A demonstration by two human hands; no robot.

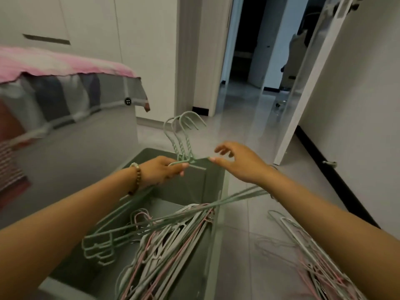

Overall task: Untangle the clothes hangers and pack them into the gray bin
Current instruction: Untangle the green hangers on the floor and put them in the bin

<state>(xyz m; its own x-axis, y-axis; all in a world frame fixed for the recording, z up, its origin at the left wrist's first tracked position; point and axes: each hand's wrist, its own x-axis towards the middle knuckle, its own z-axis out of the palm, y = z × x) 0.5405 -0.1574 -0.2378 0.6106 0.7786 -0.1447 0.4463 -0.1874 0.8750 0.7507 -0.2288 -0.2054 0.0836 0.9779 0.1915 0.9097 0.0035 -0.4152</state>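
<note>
Gripped a bunch of green hangers just below the twisted necks with the left hand, fingers curled round the wire. Held them with the hooks upright over the far edge of the bin, about three stacked close together: thin coated wire, pale mint, the notched shoulders hanging low over the bin's left side. Held the right hand just beside the necks, fingers spread and loose, gripping nothing; could not tell whether the thumb tip touched a wire end. Wore a bead bracelet on the left wrist. Had a heap of more hangers, grey, white, pink and green, lying lengthwise in the bin along its right side, some sticking out over the right rim, with long green bars passing under the right wrist. Had a second tangle of white and pink hangers on the floor beyond the bin's right edge, under the right forearm. Faced a bed left of the bin
</note>
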